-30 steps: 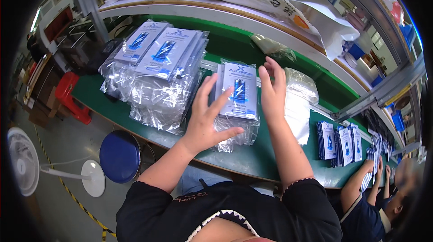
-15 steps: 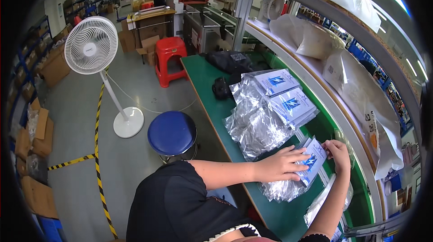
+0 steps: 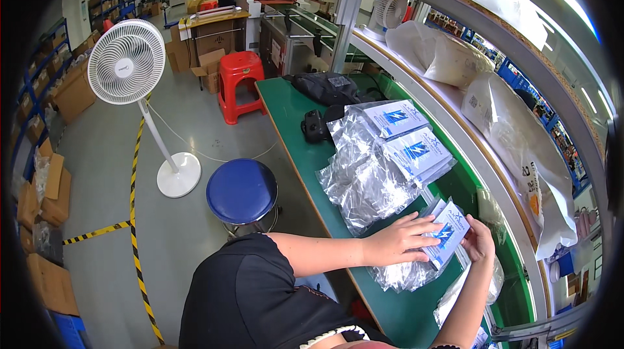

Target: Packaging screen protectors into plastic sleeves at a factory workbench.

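A small stack of flat grey-white packets with a blue emblem, in clear plastic bags, lies on the green table. My left hand rests across the stack's left side, fingers stretched out on the top packet. At its right edge my right hand closes with curled fingers on the packets; its fingertips are partly hidden. Loose clear bag film sticks out below my left hand. Farther back, two larger piles of the same packets lie side by side, their crumpled clear bags spread to the left.
A black bag and a dark rounded object lie at the table's far end. Shelving with white plastic sacks runs along the right. Left of the table stand a blue round stool, a red stool and a white fan.
My right hand's fingers have curled closer round the stack's right edge, and the top packets sit more evenly together. My left hand stays on them. The whole view has shifted slightly.
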Tool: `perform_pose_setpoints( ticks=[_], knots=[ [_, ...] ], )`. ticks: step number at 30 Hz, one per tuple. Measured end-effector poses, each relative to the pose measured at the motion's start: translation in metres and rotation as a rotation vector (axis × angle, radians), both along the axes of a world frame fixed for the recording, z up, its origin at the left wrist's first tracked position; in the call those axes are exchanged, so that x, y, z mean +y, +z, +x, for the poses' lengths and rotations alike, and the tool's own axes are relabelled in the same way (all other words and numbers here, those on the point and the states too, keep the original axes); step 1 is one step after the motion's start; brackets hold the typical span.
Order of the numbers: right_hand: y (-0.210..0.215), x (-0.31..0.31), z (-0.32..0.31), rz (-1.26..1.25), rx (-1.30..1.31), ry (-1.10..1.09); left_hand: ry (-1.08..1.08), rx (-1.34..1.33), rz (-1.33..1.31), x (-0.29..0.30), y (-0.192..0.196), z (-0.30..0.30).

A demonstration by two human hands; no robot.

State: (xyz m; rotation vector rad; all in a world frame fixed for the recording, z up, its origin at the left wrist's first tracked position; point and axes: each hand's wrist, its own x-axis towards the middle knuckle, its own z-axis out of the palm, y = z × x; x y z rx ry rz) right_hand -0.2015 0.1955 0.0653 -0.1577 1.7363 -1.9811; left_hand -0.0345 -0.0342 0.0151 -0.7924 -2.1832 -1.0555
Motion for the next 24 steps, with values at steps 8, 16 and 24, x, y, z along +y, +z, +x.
perform_pose_setpoints(
  ticks=[8, 16, 24],
  knots=[
    [-0.015, -0.001, 0.032, -0.178, 0.099, -0.25, -0.005, 0.006, 0.035, 0.001, 0.0, -0.001],
    [-0.045, -0.018, 0.033, -0.526, -0.019, -0.324, -0.004, -0.008, 0.042, 0.0, 0.002, -0.003],
    [-0.035, -0.038, 0.083, -0.005, 0.574, -0.56, 0.002, 0.021, 0.081, 0.002, 0.003, -0.003]
  ],
)
